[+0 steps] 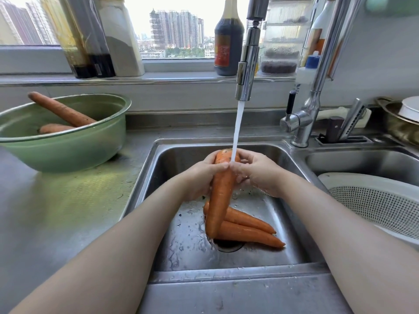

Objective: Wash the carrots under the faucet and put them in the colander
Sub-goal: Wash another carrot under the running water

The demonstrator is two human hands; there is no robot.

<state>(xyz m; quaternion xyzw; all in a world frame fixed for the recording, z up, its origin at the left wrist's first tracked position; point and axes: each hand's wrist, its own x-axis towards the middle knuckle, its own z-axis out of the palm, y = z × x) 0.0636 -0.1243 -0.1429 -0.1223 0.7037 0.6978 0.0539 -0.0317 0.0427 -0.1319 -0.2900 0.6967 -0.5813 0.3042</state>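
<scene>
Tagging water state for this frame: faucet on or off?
On. A white stream runs from the faucet spout onto the top of the carrot, which the left hand and right hand grip over the sink.

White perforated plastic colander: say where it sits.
Head view, far right: the white perforated plastic colander sits at the second steel basin, right of the right hand gripping an orange carrot.

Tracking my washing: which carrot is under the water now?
The carrot gripped by left hand and right hand, top in the stream; two lie in the sink, two in the green bowl.
</scene>
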